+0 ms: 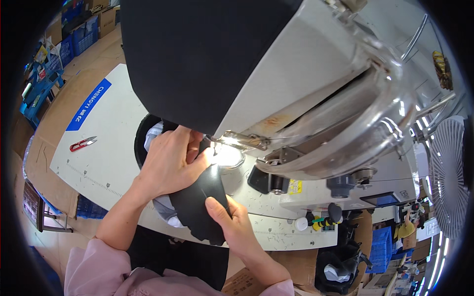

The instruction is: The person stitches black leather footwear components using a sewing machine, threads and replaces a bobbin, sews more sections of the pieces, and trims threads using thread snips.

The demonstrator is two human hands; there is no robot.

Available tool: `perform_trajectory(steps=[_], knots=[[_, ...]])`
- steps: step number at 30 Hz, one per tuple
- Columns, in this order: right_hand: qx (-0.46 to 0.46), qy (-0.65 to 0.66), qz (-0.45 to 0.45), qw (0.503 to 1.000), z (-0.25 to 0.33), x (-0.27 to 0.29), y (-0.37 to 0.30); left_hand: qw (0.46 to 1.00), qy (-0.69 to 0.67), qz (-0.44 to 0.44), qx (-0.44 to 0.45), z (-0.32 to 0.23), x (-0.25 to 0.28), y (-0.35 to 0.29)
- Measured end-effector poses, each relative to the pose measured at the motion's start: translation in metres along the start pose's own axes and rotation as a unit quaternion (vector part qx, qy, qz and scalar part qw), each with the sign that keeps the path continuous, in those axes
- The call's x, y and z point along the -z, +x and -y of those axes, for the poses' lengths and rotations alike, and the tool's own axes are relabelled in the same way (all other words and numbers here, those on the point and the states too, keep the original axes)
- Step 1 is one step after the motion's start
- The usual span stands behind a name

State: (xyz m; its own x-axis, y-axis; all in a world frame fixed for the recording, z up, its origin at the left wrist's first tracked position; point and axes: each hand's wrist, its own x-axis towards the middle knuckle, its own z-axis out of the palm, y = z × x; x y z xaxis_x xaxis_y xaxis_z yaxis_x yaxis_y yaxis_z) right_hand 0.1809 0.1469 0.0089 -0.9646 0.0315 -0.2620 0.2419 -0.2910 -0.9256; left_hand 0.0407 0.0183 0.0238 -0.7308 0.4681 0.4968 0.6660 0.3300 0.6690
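Both hands [197, 187] on black piece [202, 202] (lamp-lit), sewing machine [306, 98] above

Matt black leather-like piece [202, 207], glossy metal sewing machine [316, 98] w/ scuffed white tabletop [98, 153].
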Motion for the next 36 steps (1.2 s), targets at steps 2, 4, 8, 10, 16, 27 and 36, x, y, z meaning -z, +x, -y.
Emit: perform_trajectory(steps=[2, 4, 8, 10, 16, 27, 36], knots=[[0.009, -0.003, -0.011, 1.000, -0.001, 0.001, 0.000, 0.998, -0.007, 0.039, 0.040, -0.012, 0.012, 0.004], [0.008, -0.007, -0.013, 1.000, -0.001, 0.000, 0.000, 0.987, -0.102, 0.108, 0.061, -0.008, 0.019, 0.004], [-0.005, -0.025, -0.010, 1.000, 0.001, -0.003, 0.001, 0.980, -0.144, 0.119, 0.064, 0.007, 0.017, 0.008], [-0.007, -0.025, -0.015, 1.000, 0.003, -0.004, -0.001, 0.981, -0.163, 0.088, 0.063, -0.002, 0.014, 0.008], [-0.008, -0.002, -0.011, 1.000, 0.002, 0.001, 0.011, 0.984, -0.162, 0.064, 0.046, 0.010, 0.011, 0.016], [-0.060, 0.023, 0.004, 0.998, 0.011, 0.009, 0.010, 0.998, -0.040, -0.029, -0.045, 0.013, 0.003, 0.013], [-0.032, -0.010, -0.023, 0.999, 0.005, 0.016, 0.016, 0.989, -0.142, 0.010, -0.027, 0.011, 0.002, 0.015]])
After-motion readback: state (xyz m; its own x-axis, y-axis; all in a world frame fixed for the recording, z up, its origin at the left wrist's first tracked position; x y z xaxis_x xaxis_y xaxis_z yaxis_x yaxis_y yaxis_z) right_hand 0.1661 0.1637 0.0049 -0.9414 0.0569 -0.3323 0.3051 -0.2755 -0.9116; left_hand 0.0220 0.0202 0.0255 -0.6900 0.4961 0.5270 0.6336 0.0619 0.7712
